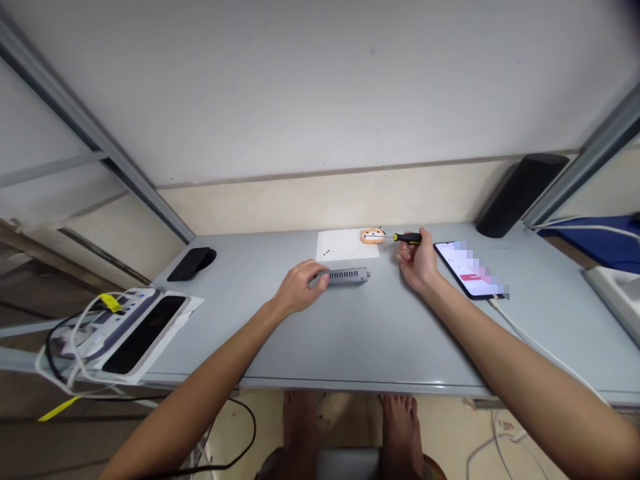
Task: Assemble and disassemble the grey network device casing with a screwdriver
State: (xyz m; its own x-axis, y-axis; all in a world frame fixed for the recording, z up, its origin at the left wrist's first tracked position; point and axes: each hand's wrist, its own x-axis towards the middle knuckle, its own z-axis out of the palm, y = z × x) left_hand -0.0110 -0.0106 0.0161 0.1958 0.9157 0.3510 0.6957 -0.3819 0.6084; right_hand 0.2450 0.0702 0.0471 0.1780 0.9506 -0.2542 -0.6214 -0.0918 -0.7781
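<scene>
My left hand (301,287) is closed on the left end of a grey slotted metal box (347,276) that rests on the desk. A small knob or stub sticks out of the box's right end. In my right hand (419,261) is a screwdriver (407,237) with a black and yellow handle, held level with its shaft pointing left. Its tip reaches over a small orange item with an animal face (373,236); whether they touch I cannot tell. That item sits at the right edge of a white sheet of paper (345,245). Several tiny dark screws (327,253) lie on the sheet's left part.
A lit phone (467,270) with a white cable lies right of my right hand. At the back right stands a black cylinder (520,193). On the left are a black object (190,264), a dark-screened phone (146,335) and a power strip (125,320) with tangled cables.
</scene>
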